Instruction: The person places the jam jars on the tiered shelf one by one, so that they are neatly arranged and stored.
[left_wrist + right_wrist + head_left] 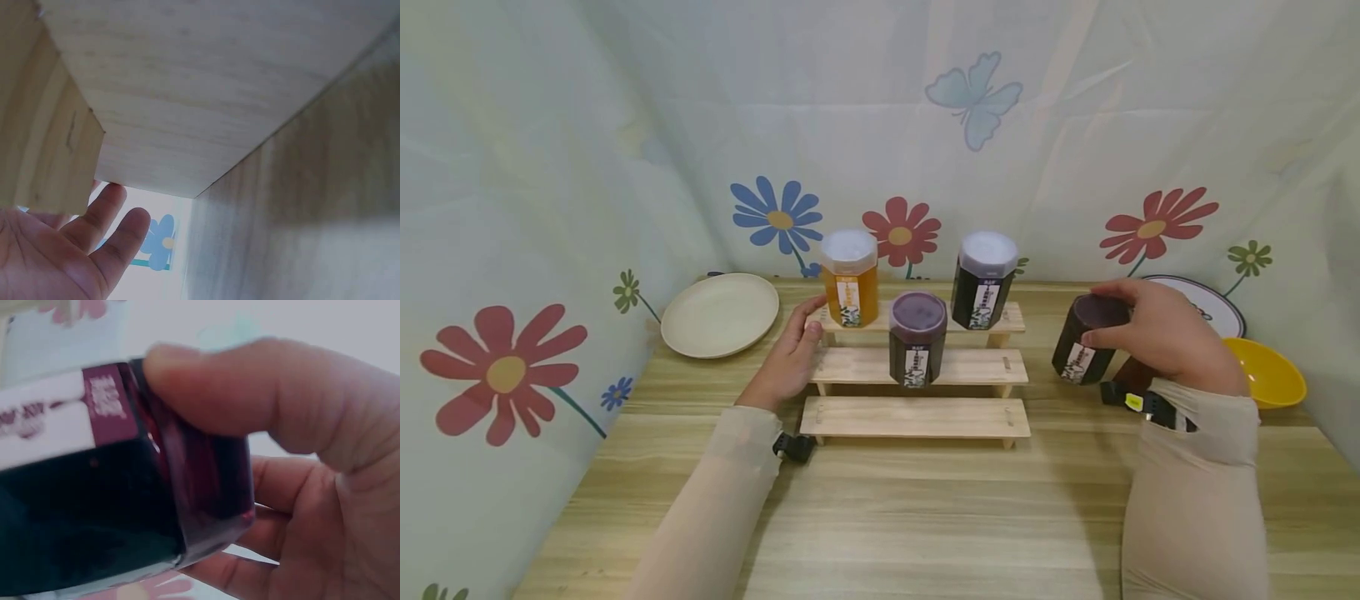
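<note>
My right hand (1176, 329) grips a dark jar (1081, 346) with a purple lid by its top, thumb on the near side. This jar is tilted, right of a three-step wooden rack (917, 417). In the right wrist view the thumb presses the purple lid (209, 481), fingers behind. My left hand (787, 358) rests at the rack's left end by the upper steps; its fingers (122, 240) extend fairly straight beside the wood. On the top step stand an orange jar (859, 292) and a dark jar (977, 296), both white-lidded. A purple-lidded jar (916, 350) stands on the middle step.
A cream plate (718, 317) lies at the back left of the wooden table (910, 517). Behind my right hand are a dark-rimmed white plate (1213, 304) and a yellow bowl (1273, 375). A flowered curtain (850, 125) hangs behind the table.
</note>
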